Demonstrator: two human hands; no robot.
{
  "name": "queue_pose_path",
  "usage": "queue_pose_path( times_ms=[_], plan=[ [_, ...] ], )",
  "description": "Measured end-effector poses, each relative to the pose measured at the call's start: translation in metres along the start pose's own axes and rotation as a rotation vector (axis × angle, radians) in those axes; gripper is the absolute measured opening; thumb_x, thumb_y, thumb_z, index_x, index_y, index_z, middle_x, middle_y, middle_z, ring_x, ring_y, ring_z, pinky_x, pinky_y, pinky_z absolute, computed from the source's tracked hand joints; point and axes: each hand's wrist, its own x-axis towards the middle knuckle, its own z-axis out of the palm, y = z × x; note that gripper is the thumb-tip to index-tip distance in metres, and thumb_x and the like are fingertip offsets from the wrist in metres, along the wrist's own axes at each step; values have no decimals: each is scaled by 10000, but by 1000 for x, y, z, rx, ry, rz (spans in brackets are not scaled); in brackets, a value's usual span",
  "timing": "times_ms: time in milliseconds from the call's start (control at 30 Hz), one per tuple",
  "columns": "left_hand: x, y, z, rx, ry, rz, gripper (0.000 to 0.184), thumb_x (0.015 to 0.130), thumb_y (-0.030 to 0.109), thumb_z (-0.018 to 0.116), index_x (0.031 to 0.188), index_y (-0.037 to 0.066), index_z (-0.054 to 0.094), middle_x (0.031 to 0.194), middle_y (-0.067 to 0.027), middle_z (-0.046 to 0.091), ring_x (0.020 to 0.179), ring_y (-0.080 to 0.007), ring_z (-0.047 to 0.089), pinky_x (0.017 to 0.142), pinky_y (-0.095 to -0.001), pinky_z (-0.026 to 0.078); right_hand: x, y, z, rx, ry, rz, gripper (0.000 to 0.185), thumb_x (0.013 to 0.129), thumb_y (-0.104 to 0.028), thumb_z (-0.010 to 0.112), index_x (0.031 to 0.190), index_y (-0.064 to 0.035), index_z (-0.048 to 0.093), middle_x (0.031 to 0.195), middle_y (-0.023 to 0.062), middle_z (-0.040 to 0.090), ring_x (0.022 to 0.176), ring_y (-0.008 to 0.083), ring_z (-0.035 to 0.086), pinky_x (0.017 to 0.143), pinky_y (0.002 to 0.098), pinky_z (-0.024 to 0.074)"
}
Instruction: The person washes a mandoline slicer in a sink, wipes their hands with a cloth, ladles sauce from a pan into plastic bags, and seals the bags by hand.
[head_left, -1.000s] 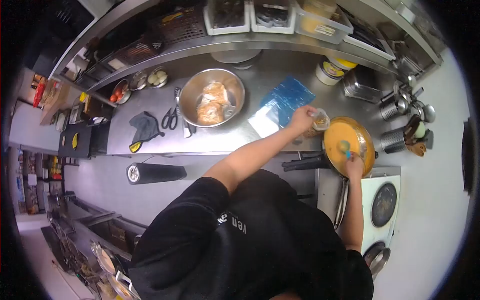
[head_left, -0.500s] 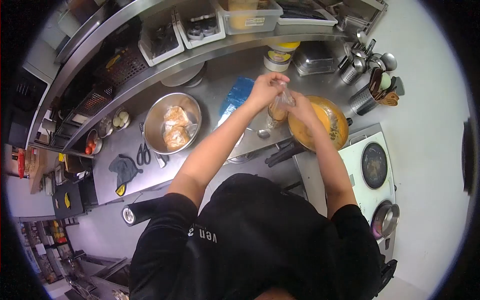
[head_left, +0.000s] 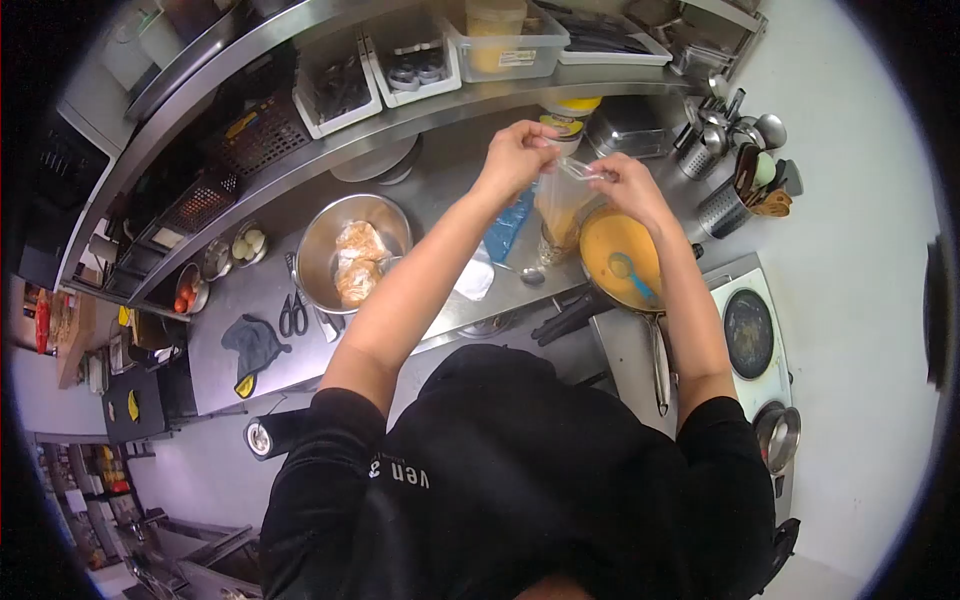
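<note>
My left hand (head_left: pixel 517 160) pinches one side of the mouth of a clear plastic bag (head_left: pixel 562 205). On the other side of that mouth, my right hand (head_left: pixel 630 188) has its fingers closed on the edge. Something orange-brown shows in the bag's lower part, which hangs close to the counter. Just right of it sits a frying pan (head_left: pixel 596 285) of orange sauce (head_left: pixel 610 240), with a blue spoon-like utensil (head_left: pixel 628 272) lying in it. A blue plastic sheet or bag (head_left: pixel 508 230) lies behind my left wrist. Near the bag's base is a metal spoon (head_left: pixel 532 276).
A steel bowl (head_left: pixel 312 245) at left holds two filled clear bags (head_left: pixel 358 282). Scissors (head_left: pixel 293 316) and a dark cloth mitt (head_left: pixel 253 348) lie nearby. Utensil holders (head_left: pixel 722 210) stand back right, by a hob (head_left: pixel 750 330). A shelf (head_left: pixel 440 112) overhangs the counter.
My hands have moved apart, the right one rightward, spreading the bag's mouth that was gathered between them. The pan's blue utensil and handle have come into view.
</note>
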Motion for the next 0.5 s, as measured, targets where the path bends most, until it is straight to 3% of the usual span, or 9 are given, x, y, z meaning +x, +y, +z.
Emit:
queue_pose_path(
  times_ms=[33,100,233,300,333,367,433,467,500],
  plan=[
    [0,7,2,-4,-2,4,203,820,-34,621,1018,-29,576,833,-54,590,699,-134,610,638,-254,543,1,-3,-3,-6,3,0,295,758,-88,683,1046,-36,653,930,89,626,847,165,606,752,313,486],
    [-2,19,4,-133,-29,-46,213,824,-34,615,1028,-38,554,851,-77,606,702,-140,616,638,-253,545,5,-13,-1,526,-55,133,440,788,-79,645,1215,-52,542,1011,116,618,930,218,617,791,315,483],
    [-7,37,12,-131,-99,14,213,830,-31,609,1030,-43,538,876,-101,618,712,-147,623,646,-257,550,6,-46,33,530,43,-152,518,822,-94,617,1304,-66,430,1072,144,605,1020,259,602,830,311,479],
    [-10,42,10,-165,-73,57,231,834,-30,607,1049,-47,524,885,-108,620,717,-156,628,640,-264,548,13,-59,50,273,210,-177,512,849,-45,583,1316,-43,372,1100,76,601,1002,161,574,880,274,445],
    [-11,40,3,-153,-35,118,248,868,63,609,1079,-26,513,871,-90,619,723,-150,623,612,-254,532,31,-52,60,280,281,-209,431,851,-87,621,1248,-38,463,1099,97,617,1007,163,583,881,294,450],
    [-12,37,-8,-149,-32,124,248,868,63,609,1079,-26,513,871,-90,619,723,-150,623,612,-254,532,37,-42,64,282,282,-216,431,851,-87,621,1248,-38,463,1099,97,617,1007,163,583,881,294,450],
    [-22,26,-32,191,466,407,308,877,215,624,1111,31,546,1029,-116,586,777,-145,612,672,-287,509,32,-84,48,215,381,-236,314,848,-153,658,1121,-25,572,1046,95,644,939,135,601,851,295,464],
    [-30,12,-44,97,534,321,390,899,321,572,1166,43,511,1068,-115,567,801,-154,602,683,-301,495,35,-96,44,276,382,-247,318,799,-266,702,966,-5,632,971,160,643,875,275,634,784,349,485],
    [-40,-9,-52,-1,600,233,480,921,427,520,1221,55,476,1107,-114,548,824,-163,591,693,-315,482,37,-105,41,273,381,-252,318,799,-266,702,966,-5,632,971,160,643,875,275,634,784,349,485]
  ],
)
